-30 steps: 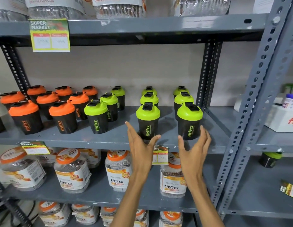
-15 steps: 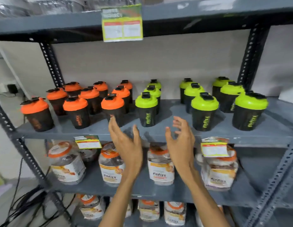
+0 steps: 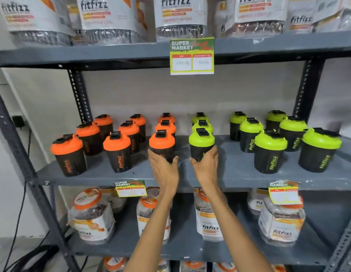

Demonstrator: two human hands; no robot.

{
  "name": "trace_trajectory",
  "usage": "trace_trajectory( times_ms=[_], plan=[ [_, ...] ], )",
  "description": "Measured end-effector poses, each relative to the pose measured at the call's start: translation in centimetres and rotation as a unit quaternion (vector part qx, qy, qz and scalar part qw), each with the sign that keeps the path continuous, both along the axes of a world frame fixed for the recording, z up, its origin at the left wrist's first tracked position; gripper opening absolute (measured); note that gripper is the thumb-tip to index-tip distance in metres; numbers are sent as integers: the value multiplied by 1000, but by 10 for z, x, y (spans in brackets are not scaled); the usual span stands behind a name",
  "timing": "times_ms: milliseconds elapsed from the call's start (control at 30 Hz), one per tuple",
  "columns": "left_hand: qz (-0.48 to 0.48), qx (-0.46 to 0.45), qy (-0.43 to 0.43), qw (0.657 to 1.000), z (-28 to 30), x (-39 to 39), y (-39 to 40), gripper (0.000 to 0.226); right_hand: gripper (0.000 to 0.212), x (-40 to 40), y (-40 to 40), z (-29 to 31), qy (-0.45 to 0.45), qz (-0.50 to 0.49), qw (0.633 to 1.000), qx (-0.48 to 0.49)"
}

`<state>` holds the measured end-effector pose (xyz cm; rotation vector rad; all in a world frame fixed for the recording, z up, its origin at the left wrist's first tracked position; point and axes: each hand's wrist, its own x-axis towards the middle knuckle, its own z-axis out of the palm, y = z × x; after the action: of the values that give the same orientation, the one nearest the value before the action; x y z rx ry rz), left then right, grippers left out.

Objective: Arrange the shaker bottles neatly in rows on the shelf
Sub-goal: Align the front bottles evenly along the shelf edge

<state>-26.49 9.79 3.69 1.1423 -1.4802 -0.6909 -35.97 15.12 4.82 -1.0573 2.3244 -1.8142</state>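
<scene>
Black shaker bottles stand in rows on the grey middle shelf (image 3: 235, 173): orange-lidded ones on the left, green-lidded ones on the right. My left hand (image 3: 164, 167) wraps the base of the front orange-lidded shaker (image 3: 161, 143). Beside it, my right hand (image 3: 206, 166) wraps the base of the front green-lidded shaker (image 3: 201, 141). Both bottles stand upright at the shelf's middle, each at the head of a short row. My fingers cover their lower fronts.
A price tag (image 3: 191, 55) hangs from the upper shelf, which carries large fitfizz jars (image 3: 180, 14). More jars (image 3: 92, 218) fill the shelf below. Grey perforated uprights (image 3: 80, 95) frame the bay. Cables (image 3: 19, 242) hang at the lower left.
My view has shifted left and upward. Both hands have gone forward from open in front of the shelf edge and closed round the two front middle shakers.
</scene>
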Motion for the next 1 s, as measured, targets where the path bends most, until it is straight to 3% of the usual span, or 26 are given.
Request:
trace_trajectory(
  times_ms=[267,633,1000],
  plan=[
    [-11,-24,12,1000,-4,5,-5,77,64,-7,10,1,3,-9,1000,-18],
    [-18,-35,44,998,-4,6,17,75,80,-16,43,0,21,-24,999,-30],
    [-18,-37,30,999,-10,17,19,78,81,-7,45,-6,34,-6,999,-27]
  ],
)
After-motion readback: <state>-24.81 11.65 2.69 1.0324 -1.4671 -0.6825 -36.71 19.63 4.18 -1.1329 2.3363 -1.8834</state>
